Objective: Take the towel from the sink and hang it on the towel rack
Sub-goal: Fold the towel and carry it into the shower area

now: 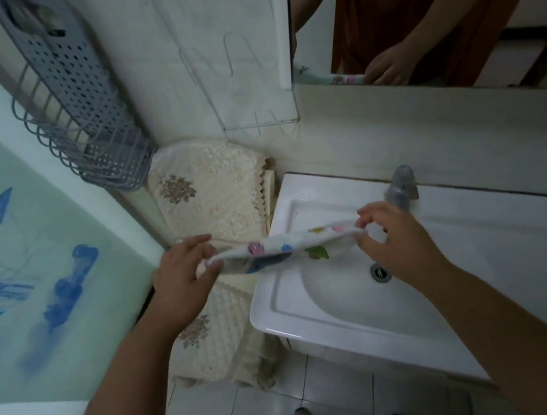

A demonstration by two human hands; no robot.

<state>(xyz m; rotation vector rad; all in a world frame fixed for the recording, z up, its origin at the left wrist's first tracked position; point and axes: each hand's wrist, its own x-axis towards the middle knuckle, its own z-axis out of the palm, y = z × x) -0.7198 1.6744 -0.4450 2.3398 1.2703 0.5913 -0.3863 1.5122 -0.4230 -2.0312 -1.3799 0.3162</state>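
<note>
A small white towel [287,247] with coloured cartoon prints is stretched flat between my two hands, above the left rim of the white sink [270,306]. My left hand [183,273] pinches its left end. My right hand [393,237] pinches its right end, over the basin and just in front of the tap [400,188]. A clear wall rack [242,73] with thin wire hooks is fixed to the tiled wall above and behind the towel, and nothing hangs on it.
A cream lace cover [204,215] drapes a unit left of the sink. A grey perforated corner shelf [83,127] hangs on the wall at upper left. The mirror [431,15] reflects a person's torso and hands. The drain [380,272] shows in the basin.
</note>
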